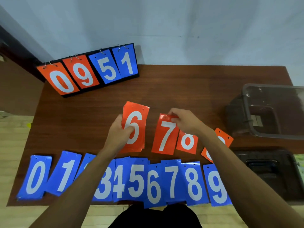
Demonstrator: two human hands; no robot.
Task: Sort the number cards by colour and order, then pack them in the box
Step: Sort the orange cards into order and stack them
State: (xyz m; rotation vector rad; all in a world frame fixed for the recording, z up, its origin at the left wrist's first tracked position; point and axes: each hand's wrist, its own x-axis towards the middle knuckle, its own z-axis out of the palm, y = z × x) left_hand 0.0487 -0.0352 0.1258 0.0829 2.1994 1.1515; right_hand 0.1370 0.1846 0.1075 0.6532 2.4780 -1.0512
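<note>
On the brown wooden table (181,83), the left hand (118,132) grips a stack of glossy orange-red number cards (134,127) near the centre. Its thumb curls across the white 6 on the top card, and its fingers are behind the stack. Just toward 3 o'clock, the right hand (185,122) pinches the top edge of the orange-red 7 card (165,135), whose side touches the orange-red 8 card (187,142). Toward 4 o'clock, the orange-red 9 card (225,139) is largely hidden under the right forearm.

Along the 6 o'clock edge runs a row of blue number cards (171,180), 0 to 9, many overlapping. The left forearm crosses the row and covers most of the blue 2 card (88,160).

At 10 o'clock a black flip scoreboard (92,71) stands showing orange-red 0 and 9 and blue 5 and 1, hung on metal rings. At 3 o'clock sits the smoky clear plastic box (246,109), open and well apart from the cards. Beside it at 4 o'clock lies a dark flat plastic lid (266,168).
</note>
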